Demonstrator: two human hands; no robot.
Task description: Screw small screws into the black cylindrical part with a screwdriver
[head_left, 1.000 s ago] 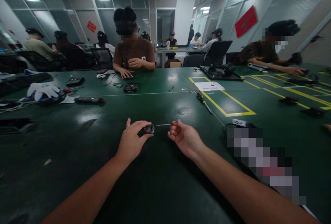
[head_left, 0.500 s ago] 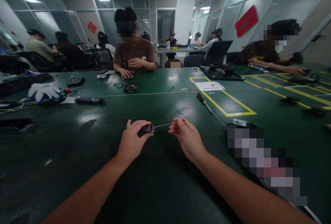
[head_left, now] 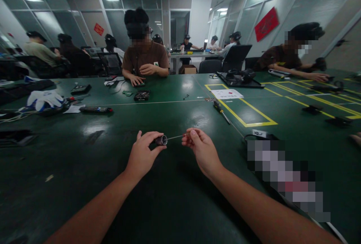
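Between thumb and fingers, my left hand (head_left: 145,152) grips a short dark cylinder (head_left: 161,140) whose round open end faces right. My right hand (head_left: 203,150) pinches the reddish handle (head_left: 186,135) of a thin tool. The tool's metal shaft (head_left: 175,137) points left to the cylinder's open end; whether its tip is inside cannot be made out. Both hands are above the green table (head_left: 158,206). Beyond my right hand lies a yellow-and-black screwdriver (head_left: 221,111).
White gloves (head_left: 45,100) and a dark tool (head_left: 96,109) lie at left. A black device (head_left: 141,95) is near a person in brown (head_left: 146,58) across the table. A paper sheet (head_left: 227,94) overlaps yellow tape. A blurred object (head_left: 282,172) lies at right.
My right hand has moved slightly left, and the visible shaft between it and the cylinder is a little shorter. The whole view has shifted slightly. Both grips are unchanged.
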